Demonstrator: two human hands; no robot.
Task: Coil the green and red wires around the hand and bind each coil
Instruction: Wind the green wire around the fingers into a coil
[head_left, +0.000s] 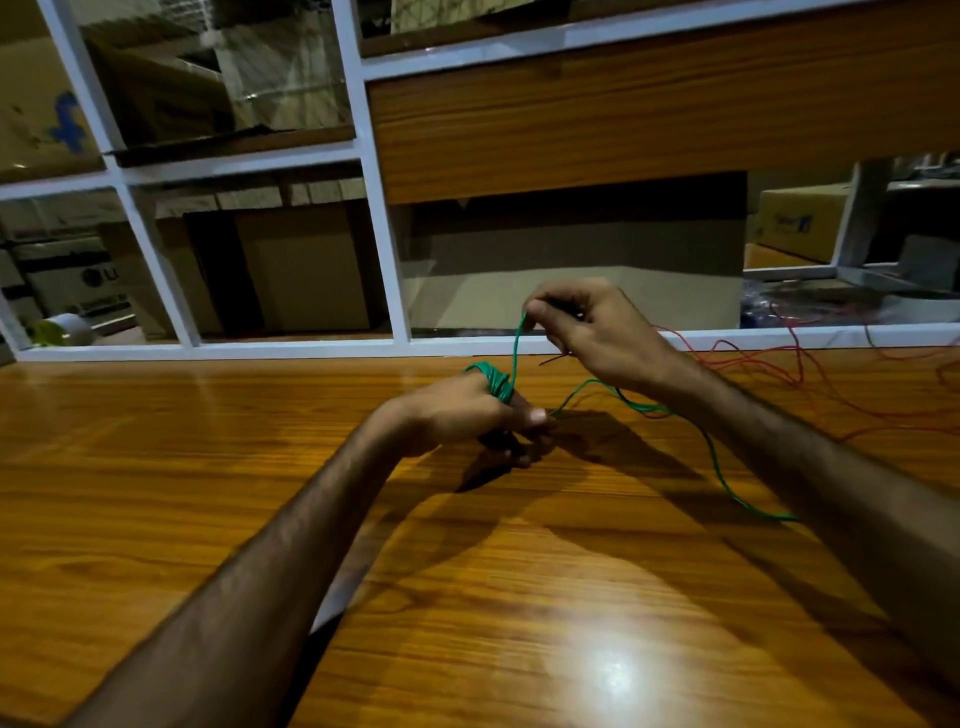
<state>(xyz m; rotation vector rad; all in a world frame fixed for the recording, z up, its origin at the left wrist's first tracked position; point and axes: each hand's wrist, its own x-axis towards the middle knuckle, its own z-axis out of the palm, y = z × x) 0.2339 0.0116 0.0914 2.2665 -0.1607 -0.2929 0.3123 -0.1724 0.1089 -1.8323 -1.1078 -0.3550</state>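
Note:
A green wire (719, 467) is partly wound into a coil (493, 378) around the fingers of my left hand (467, 410), which hovers just above the wooden table (467, 571) with its fingers curled and the thumb pressing a strand. My right hand (592, 332) is raised behind it and pinches the green wire between thumb and fingers; the strand runs down from there to the coil. The loose tail of the green wire trails right and passes under my right forearm. A red wire (779, 364) lies in loose tangles at the table's far right.
A white-framed glass partition (384, 249) rises at the table's far edge, with a wooden panel (649, 114) above it. Cardboard boxes (306, 270) and a tape roll (60, 328) show behind the glass.

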